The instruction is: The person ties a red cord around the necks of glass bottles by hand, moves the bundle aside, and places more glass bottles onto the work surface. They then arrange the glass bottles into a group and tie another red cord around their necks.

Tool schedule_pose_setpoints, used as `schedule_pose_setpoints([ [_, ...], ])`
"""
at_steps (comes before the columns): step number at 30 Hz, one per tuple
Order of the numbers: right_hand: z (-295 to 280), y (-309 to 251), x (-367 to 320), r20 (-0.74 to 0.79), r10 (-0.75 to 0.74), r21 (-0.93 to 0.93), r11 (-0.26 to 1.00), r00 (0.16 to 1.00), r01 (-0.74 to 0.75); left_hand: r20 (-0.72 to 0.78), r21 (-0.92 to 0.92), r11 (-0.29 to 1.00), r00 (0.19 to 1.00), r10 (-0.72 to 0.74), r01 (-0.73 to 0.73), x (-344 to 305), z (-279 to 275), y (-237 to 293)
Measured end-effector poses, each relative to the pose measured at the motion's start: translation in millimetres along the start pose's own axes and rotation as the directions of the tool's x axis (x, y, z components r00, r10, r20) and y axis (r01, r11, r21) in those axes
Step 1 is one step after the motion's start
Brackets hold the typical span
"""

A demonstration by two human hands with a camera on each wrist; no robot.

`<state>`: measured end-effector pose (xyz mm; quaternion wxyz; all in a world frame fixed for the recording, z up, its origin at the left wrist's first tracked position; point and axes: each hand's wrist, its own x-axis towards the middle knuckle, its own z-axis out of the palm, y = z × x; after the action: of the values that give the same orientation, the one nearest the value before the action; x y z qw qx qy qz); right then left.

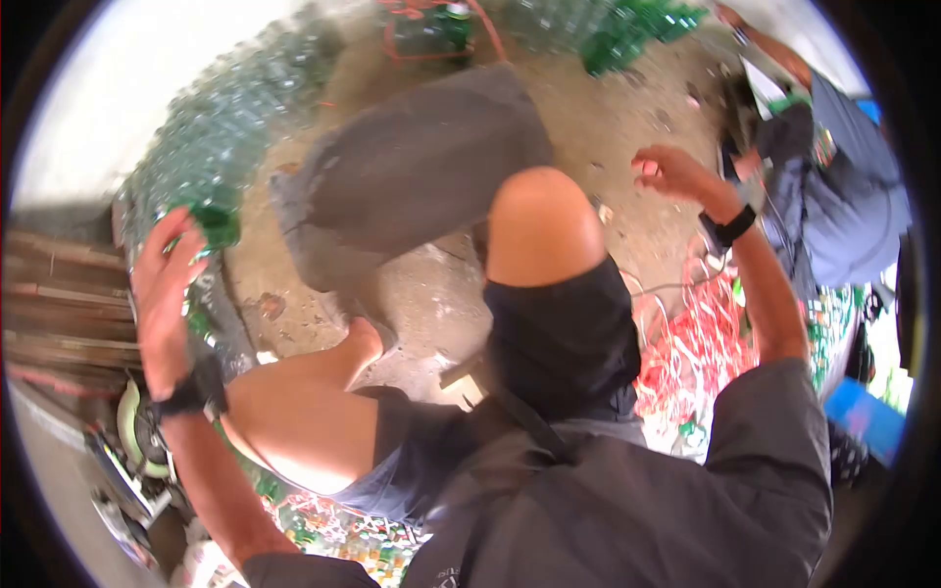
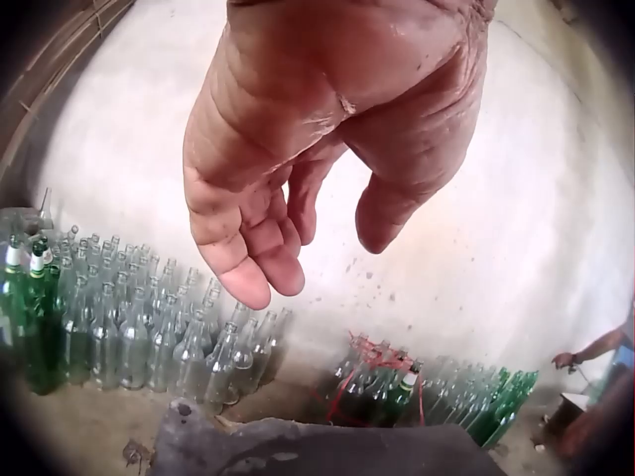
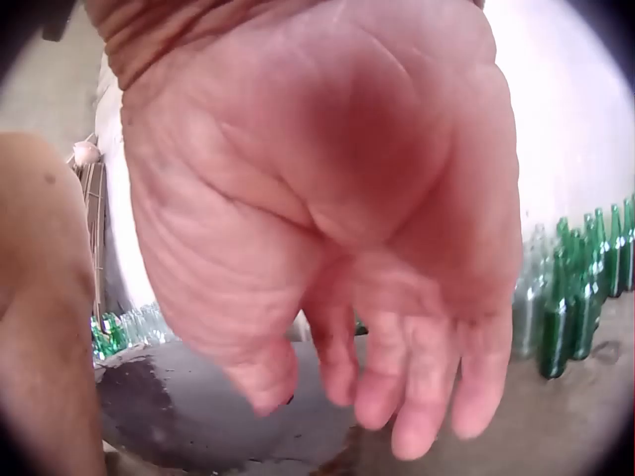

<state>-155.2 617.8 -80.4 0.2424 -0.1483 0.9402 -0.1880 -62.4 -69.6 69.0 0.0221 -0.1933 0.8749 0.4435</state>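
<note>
My left hand [image 1: 165,279] is raised on the left with its fingers loosely bent and nothing in them. It overlaps green bottles [image 1: 218,227] at the near end of the bottle rows in the head view; in the left wrist view, clear glass bottles [image 2: 134,332] stand beyond and below the fingers. Out to the right of my knee, my right hand [image 1: 681,178] hangs over the floor, also holding nothing, its palm and relaxed fingers showing in the right wrist view. Between the hands lies a dark grey, worn sheet [image 1: 421,162] on the ground.
Bottles bound with red strapping [image 1: 431,34] stand at the back beside more green bottles [image 1: 637,34]. A tangle of red and white strapping [image 1: 696,338] lies right of my leg. Another person [image 1: 843,186] is at the right. Wooden slats [image 1: 69,304] and a pale wall edge the left.
</note>
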Motion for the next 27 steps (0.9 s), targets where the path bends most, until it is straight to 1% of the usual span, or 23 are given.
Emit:
schedule_pose_setpoints([
  [1,-9,15,-18,0.028,0.019,-0.012,1.000,0.999,-0.019,-0.013,-0.014,0.999,0.999,-0.034,0.034,-11,-13,-7],
  [2,-20,14,-39,0.018,0.067,-0.018,0.998,0.998,-0.067,-0.038,-0.017,0.999,0.999,-0.039,0.038,-19,-29,-25],
  [3,-22,26,-56,0.013,0.079,-0.017,0.997,0.997,-0.079,-0.073,-0.019,0.999,0.996,-0.045,0.044,-27,-45,-44],
  [5,-15,47,-90,0.015,0.095,-0.078,0.993,0.995,-0.094,-0.116,-0.017,0.987,0.980,-0.162,0.161,-51,-70,-73],
  [7,10,55,-121,0.103,0.164,0.013,0.986,0.981,-0.167,-0.196,-0.077,0.969,0.949,-0.247,0.236,-85,-71,-98],
  [8,30,54,-135,0.127,0.173,0.089,0.979,0.977,-0.185,-0.175,0.010,0.944,0.930,-0.324,0.330,-100,-69,-110],
  [9,57,57,-146,0.181,0.142,0.162,0.972,0.973,-0.172,-0.165,0.097,0.903,0.902,-0.399,0.418,-117,-69,-127],
  [10,74,42,-155,0.235,0.102,0.203,0.967,0.967,-0.152,0.037,-0.054,0.918,0.919,-0.392,0.394,-129,-75,-175],
  [11,107,41,-159,0.281,0.109,0.168,0.973,0.954,-0.161,0.233,-0.205,0.896,0.909,-0.345,0.393,-145,-84,-240],
  [12,131,25,-162,0.352,0.174,0.209,0.943,0.920,-0.259,0.233,-0.202,0.897,0.909,-0.347,0.394,-178,-83,-315],
  [13,154,12,-165,0.351,0.112,0.247,0.947,0.930,-0.207,0.056,0.123,0.988,0.994,-0.099,0.092,-222,-86,-380],
  [14,177,-5,-165,0.377,0.108,0.425,0.862,0.920,-0.276,0.010,-0.216,0.929,0.952,-0.305,0.300,-252,-60,-373],
  [15,208,-9,-170,0.322,0.039,0.548,0.807,0.946,-0.220,0.045,-0.534,0.724,0.870,-0.491,0.437,-274,-27,-361],
  [16,245,-8,-170,0.310,0.015,0.637,0.739,0.951,-0.220,0.057,-0.544,0.721,0.876,-0.478,0.429,-269,-12,-360],
  [17,261,-22,-171,0.328,0.038,0.674,0.690,0.944,-0.262,0.081,-0.554,0.719,0.887,-0.455,0.420,-256,9,-360],
  [18,339,13,-156,0.095,-0.306,0.666,0.727,0.947,0.168,0.113,-0.570,0.716,0.902,-0.418,0.403,-235,37,-358],
  [19,326,-15,-157,0.082,-0.266,0.615,0.772,0.961,0.161,0.149,-0.593,0.709,0.918,-0.368,0.381,-208,74,-355],
  [20,300,2,-157,0.057,-0.235,0.579,0.800,0.970,0.160,0.179,-0.617,0.699,0.930,-0.322,0.361,-185,109,-350],
  [21,294,-4,-166,0.039,-0.200,0.543,0.827,0.979,0.147,0.201,-0.633,0.692,0.937,-0.284,0.346,-170,134,-342],
  [22,286,-10,-168,0.023,-0.172,0.521,0.843,0.985,0.135,0.215,-0.639,0.693,0.943,-0.255,0.334,-160,148,-335],
  [23,278,-16,-159,0.008,-0.151,0.506,0.853,0.988,0.126,0.222,-0.640,0.698,0.947,-0.232,0.321,-153,153,-330],
  [24,271,-15,-163,-0.006,-0.138,0.493,0.861,0.990,0.123,0.222,-0.641,0.704,0.952,-0.212,0.306,-147,157,-324],
  [27,266,-34,-178,-0.015,-0.110,0.462,0.881,0.994,0.105,0.217,-0.639,0.715,0.958,-0.188,0.285,-148,162,-319],
])
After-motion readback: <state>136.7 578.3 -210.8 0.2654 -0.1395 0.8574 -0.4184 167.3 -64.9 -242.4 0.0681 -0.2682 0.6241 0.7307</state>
